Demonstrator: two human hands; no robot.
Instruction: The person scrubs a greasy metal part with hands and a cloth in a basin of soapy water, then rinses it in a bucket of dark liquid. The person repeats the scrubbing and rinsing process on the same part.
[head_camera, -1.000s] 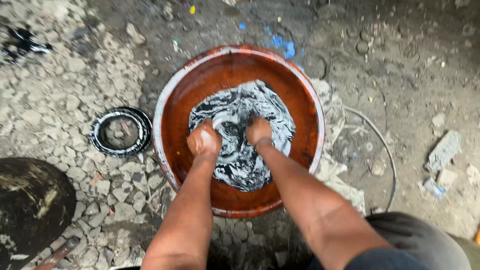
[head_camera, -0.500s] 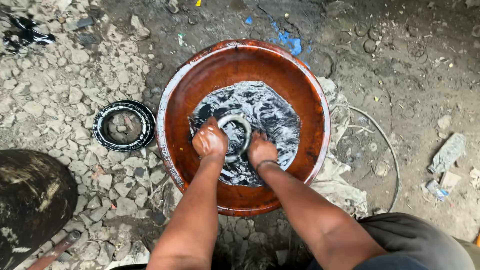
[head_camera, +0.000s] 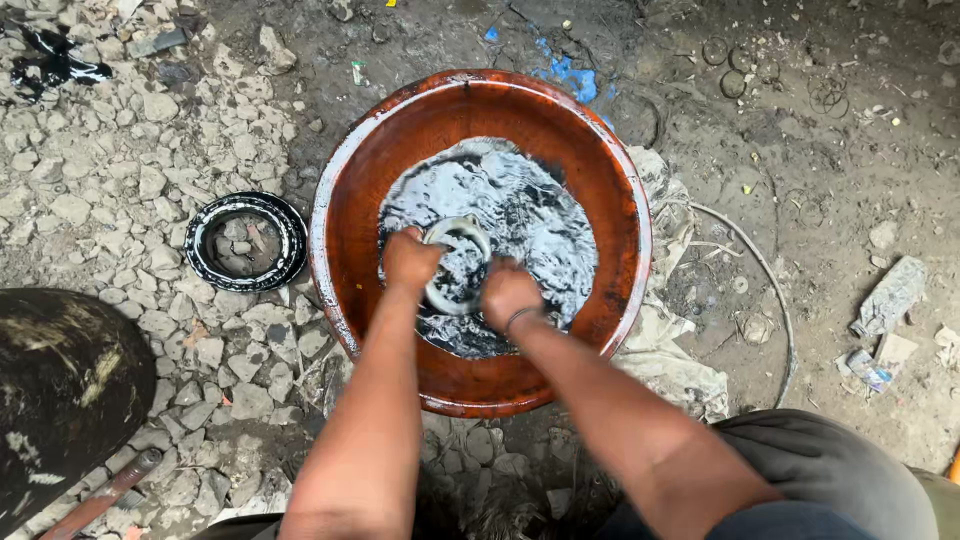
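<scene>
1. The left hand (head_camera: 410, 258), at the centre of the frame, was clenched around the left side of a grey metal ring (head_camera: 456, 262); its fingers were curled under and mostly hidden.
2. The right hand (head_camera: 508, 292), just right of centre, was closed on the lower right side of the same ring, a thin band visible at the wrist.
3. The ring lay tilted, partly sunk in dark liquid (head_camera: 530, 215) with pale, glossy streaks.
4. The liquid filled the bottom of a round reddish-brown basin (head_camera: 345, 225) set on the ground in the middle of the frame.
5. A black-and-white ring-shaped part (head_camera: 246, 241) lay on broken stones (head_camera: 110, 190), just beside the basin at centre left.
6. A crumpled pale cloth (head_camera: 672, 355) showed under the basin's right edge.
</scene>
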